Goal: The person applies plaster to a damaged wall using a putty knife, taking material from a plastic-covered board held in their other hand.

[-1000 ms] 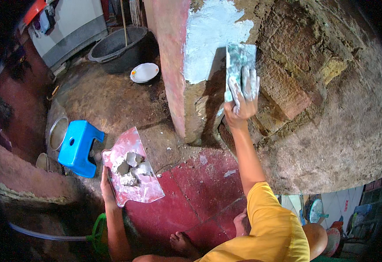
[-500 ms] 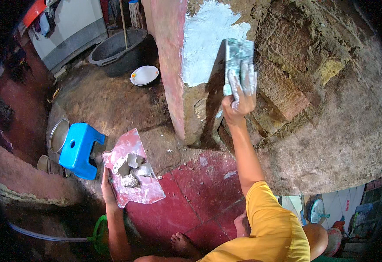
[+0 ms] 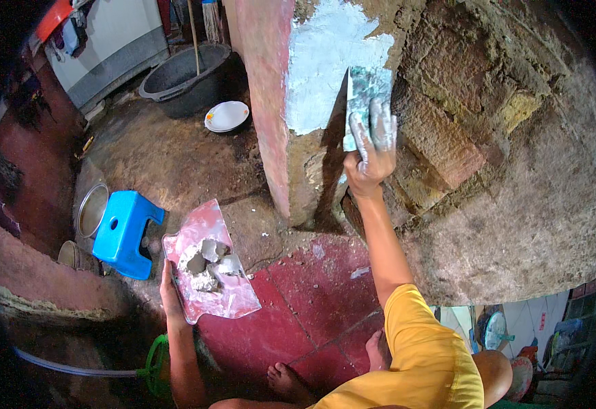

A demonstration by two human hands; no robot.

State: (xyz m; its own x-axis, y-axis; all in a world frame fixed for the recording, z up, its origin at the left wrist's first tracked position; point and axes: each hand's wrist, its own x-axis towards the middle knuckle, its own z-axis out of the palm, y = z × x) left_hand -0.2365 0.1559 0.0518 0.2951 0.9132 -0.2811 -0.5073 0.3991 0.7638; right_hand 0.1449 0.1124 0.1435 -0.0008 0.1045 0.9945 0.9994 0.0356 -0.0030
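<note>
My right hand [image 3: 371,153], white with plaster on its fingers, grips a flat rectangular plastering blade [image 3: 368,92] smeared with pale paste. The blade lies against the wall end at the right edge of a pale, freshly coated plaster patch [image 3: 322,75]. Low on the left, my left hand [image 3: 171,296] holds the edge of a pinkish, irregular flat board [image 3: 209,218]. Its thumb shows along the rim and the other fingers are hidden beneath. Lumps of grey-white plaster [image 3: 206,281] rest in the middle of the board.
A blue plastic stool [image 3: 122,235] stands left of the board, beside a round metal lid [image 3: 93,210]. Farther back are a white plate [image 3: 227,116] and a large black basin [image 3: 178,85]. Broken brickwork [image 3: 441,140] is exposed right of the plaster. Red tiles [image 3: 277,327] lie below.
The blade has shifted slightly down and left, and more of its face shows. My left hand and the board have barely moved.
</note>
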